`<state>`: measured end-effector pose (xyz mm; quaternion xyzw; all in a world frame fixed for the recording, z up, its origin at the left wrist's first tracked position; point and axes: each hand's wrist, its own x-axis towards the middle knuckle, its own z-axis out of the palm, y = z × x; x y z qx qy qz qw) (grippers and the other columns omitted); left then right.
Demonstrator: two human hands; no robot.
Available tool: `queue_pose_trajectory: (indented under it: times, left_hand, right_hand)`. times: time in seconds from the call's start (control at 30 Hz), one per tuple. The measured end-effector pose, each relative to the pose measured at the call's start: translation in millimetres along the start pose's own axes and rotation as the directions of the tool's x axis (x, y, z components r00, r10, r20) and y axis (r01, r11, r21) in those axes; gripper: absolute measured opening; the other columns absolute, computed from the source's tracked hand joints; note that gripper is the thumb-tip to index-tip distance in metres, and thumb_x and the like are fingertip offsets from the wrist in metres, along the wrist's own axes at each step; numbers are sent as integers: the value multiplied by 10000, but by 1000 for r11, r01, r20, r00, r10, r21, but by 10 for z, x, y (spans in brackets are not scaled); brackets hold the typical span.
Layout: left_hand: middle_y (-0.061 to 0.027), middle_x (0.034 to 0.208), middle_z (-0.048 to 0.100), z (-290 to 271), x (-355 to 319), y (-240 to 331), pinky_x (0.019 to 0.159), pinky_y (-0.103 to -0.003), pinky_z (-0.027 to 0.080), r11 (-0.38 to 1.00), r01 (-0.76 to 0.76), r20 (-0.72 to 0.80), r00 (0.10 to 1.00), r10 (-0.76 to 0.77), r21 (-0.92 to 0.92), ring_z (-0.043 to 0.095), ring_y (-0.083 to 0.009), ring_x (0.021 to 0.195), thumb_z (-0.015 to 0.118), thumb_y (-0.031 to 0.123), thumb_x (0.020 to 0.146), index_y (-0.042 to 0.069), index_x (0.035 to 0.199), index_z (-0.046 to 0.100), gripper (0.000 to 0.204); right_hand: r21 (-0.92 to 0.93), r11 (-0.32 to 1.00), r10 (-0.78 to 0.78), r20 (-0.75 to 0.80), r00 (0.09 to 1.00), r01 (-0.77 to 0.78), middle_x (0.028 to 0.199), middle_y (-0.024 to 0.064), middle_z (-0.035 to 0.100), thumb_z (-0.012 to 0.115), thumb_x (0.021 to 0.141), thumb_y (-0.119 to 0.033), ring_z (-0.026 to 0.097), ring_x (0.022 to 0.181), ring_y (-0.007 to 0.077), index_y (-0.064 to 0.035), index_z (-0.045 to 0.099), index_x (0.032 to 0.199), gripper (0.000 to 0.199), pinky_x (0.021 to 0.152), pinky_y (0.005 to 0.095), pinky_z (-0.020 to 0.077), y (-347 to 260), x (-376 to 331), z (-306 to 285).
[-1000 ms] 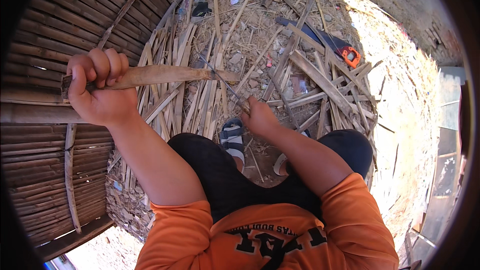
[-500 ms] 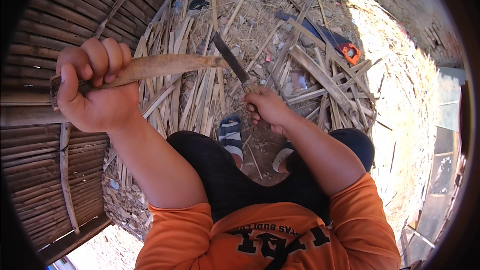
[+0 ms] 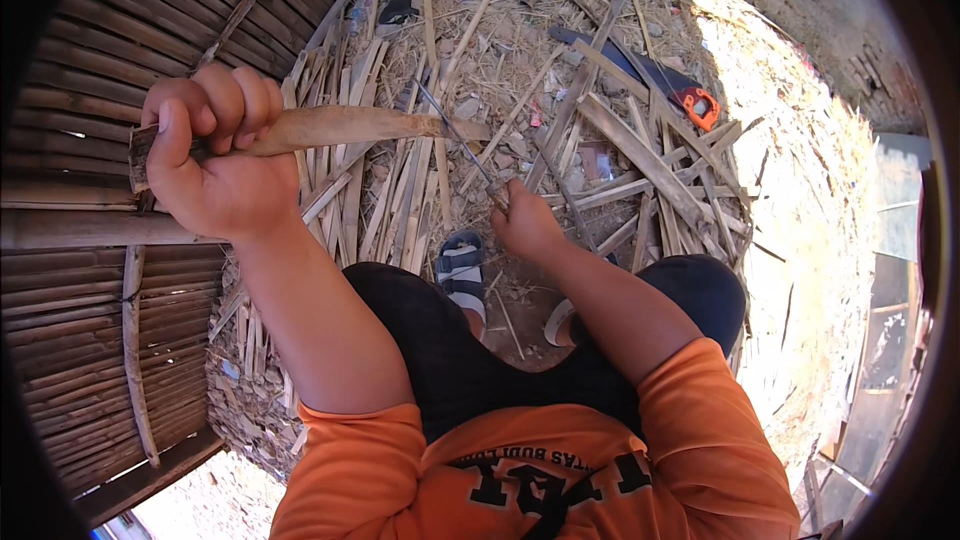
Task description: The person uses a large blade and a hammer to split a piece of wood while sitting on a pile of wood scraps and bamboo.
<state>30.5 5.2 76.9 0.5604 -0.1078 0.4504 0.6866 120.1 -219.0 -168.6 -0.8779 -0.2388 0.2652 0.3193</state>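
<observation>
My left hand [image 3: 222, 150] is closed round the thick end of a long, pale brown piece of wood [image 3: 350, 127], raised at the left and pointing right. Its far end narrows and reaches past the blade. My right hand [image 3: 527, 224] grips the handle of a knife [image 3: 458, 137] with a dark, straight blade. The blade is turned nearly edge-on and crosses the wood near its narrow end; whether the two touch I cannot tell.
A slatted bamboo wall [image 3: 80, 310] stands close on my left. Split strips [image 3: 395, 210] and loose slats [image 3: 650, 160] litter the straw-covered ground. A handsaw with an orange handle [image 3: 700, 108] lies at the far right. My sandalled foot [image 3: 461, 270] is below.
My left hand has shifted right and slightly up with the wood. The knife blade has turned from showing its flat side to nearly edge-on, and my right hand has rolled over.
</observation>
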Motion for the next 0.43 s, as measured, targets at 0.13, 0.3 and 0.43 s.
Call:
queue_pose_trajectory:
  times: [0.13, 0.3, 0.43]
  left_hand:
    - [13, 629, 300, -136, 17, 0, 579, -304, 259, 999, 2, -29, 1000, -3, -48, 283, -126, 562, 525, 289, 915, 152, 769, 403, 234]
    - [15, 633, 296, -114, -1, 7, 580, -303, 259, 999, -5, -25, 1000, 3, -52, 283, -125, 564, 523, 294, 913, 152, 768, 401, 237]
    - [14, 635, 304, -73, 1, -11, 581, -306, 261, 1000, -3, -27, 1000, 2, -28, 287, -127, 567, 537, 304, 910, 150, 767, 403, 249]
  right_hand:
    - [340, 940, 1, 97, 995, -33, 899, 286, 685, 652, 898, -207, 679, 831, 469, 37, 543, 1045, 305, 754, 515, 540, -44, 96, -173]
    - [520, 852, -50, -29, 998, 57, 802, 168, 649, 677, 917, -214, 649, 699, 277, 9, 559, 1090, 306, 674, 411, 523, -418, -55, -563]
    - [259, 924, -222, -241, 945, 283, 854, 217, 711, 737, 875, -307, 723, 833, 339, 10, 518, 1271, 552, 749, 431, 527, -518, -176, -568]
